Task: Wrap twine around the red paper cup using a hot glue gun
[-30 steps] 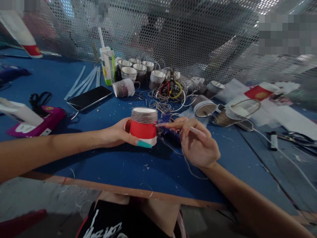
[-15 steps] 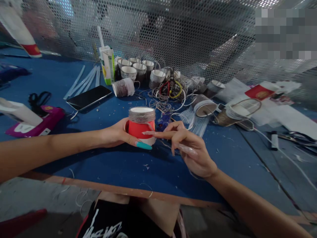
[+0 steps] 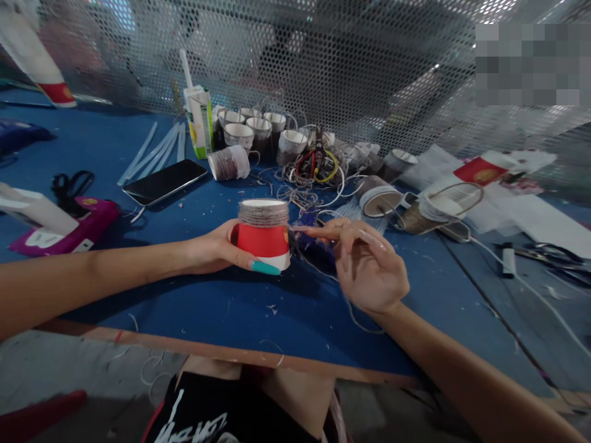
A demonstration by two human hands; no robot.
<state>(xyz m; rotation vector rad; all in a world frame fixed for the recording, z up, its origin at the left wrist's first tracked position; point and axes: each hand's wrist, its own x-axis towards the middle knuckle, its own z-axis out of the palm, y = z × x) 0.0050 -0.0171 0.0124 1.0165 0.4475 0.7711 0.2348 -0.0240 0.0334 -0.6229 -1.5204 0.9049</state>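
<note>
My left hand (image 3: pixel 231 249) is wrapped round a red and white paper cup (image 3: pixel 264 241), thumb across its front. Grey cord (image 3: pixel 263 213) is wound in several turns round the cup's upper part, below the white rim. My right hand (image 3: pixel 369 264) is at the cup's right side, its index finger stretched to the cup's edge and the other fingers loosely bent. Whether that fingertip touches the cup or the cord, I cannot tell. A loose length of cord (image 3: pixel 357 320) runs from the cup's right side past my right hand onto the blue table.
Behind stand several cord-wrapped cups (image 3: pixel 258 129), a drink carton (image 3: pixel 198 120) and tangled cord with red-and-yellow-handled pliers (image 3: pixel 318 163). A phone (image 3: pixel 166 181) and glue sticks (image 3: pixel 159 151) lie left. Scissors (image 3: pixel 558 255) and a cord-wrapped cup (image 3: pixel 429 212) lie right. Perforated metal (image 3: pixel 323 61) rises behind.
My right hand has moved right and slightly up, from across the cup's front to its right edge. The cord end no longer crosses the red front. My left hand keeps its grip.
</note>
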